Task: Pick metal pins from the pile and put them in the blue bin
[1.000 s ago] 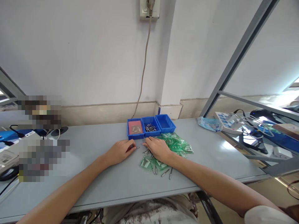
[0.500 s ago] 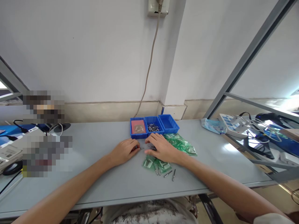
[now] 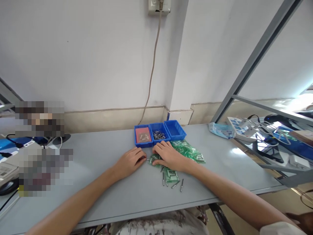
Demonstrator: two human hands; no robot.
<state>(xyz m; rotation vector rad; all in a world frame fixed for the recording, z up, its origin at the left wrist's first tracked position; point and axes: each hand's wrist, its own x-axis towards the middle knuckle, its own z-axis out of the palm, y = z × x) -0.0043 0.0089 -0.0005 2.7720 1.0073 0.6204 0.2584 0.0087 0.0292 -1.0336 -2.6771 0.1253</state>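
Observation:
My left hand rests on the grey table, fingers curled, pinching a small metal pin whose tip sticks out to the right. My right hand lies just beside it, fingers curled over a small green plastic bag it holds against the table. More green bags are heaped right of that hand, and a few loose metal pins lie in front of it. Behind both hands stand three blue bins: the left with a pink card, the middle with metal pins, the right empty.
A cord runs from a wall socket down behind the bins. A grey metal frame rises at the right, with a power strip, cables and a blue packet beyond it. Devices and cables sit at the far left.
My right hand has drawn a green bag leftward, up to the pin in my left hand. The left hand has stayed nearly still. The camera shifted slightly.

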